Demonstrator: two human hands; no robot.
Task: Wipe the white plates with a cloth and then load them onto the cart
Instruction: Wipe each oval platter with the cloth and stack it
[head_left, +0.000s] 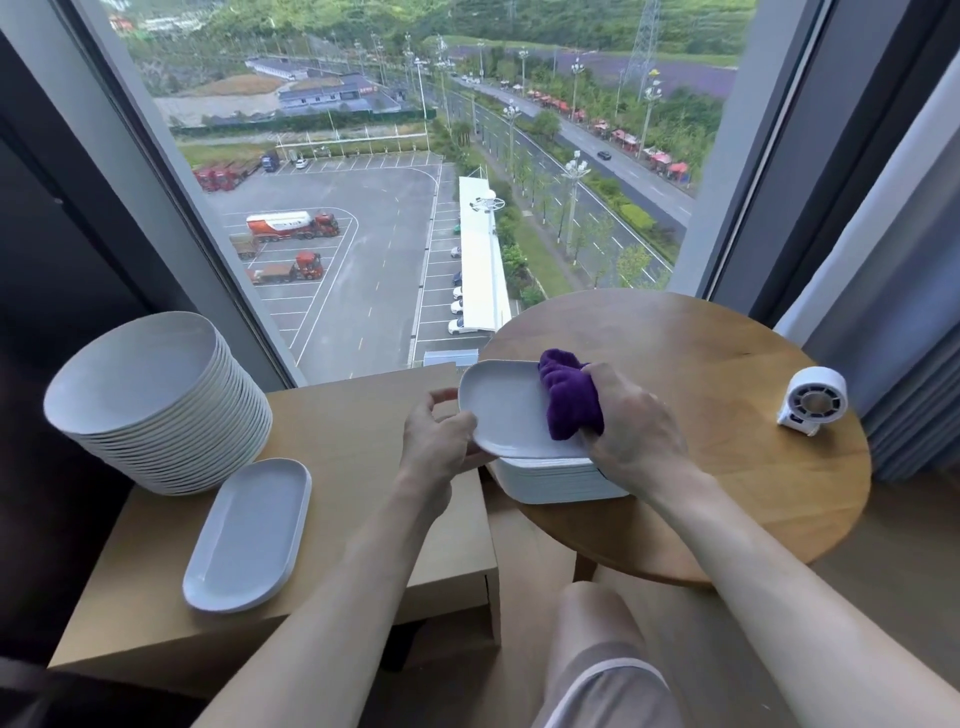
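The plate (506, 410) is a smooth, glossy white oblong with rounded ends and a shallow raised rim, hard and glazed in look. The left hand (441, 436) grasps its near left end, thumb over the rim and fingers curled beneath, holding it slightly tilted just above a stack of oblong plates (556, 475) of the same shape. The right hand (631, 431) is clenched round a purple cloth (569, 397), a soft, plush, crumpled bundle pressed onto the plate's right half.

The stack under the right hand sits at the near left edge of a round table (727, 364) of warm, fine-grained wood. Well to the right of that hand, a small white fan (813, 405) with a round housing stands on the same table.

Left of and below the left hand spreads a tan flat top (363, 426), matte like board; whether it belongs to the cart cannot be told. On it, near the left forearm, a second oblong plate (249, 535) lies flat, and farther left rises a tall stack of round plates (150, 400), their rims showing as thin white ridges.

Beyond both hands is a large window pane (415, 182), and a grey curtain (893, 322) hangs far right of the right hand
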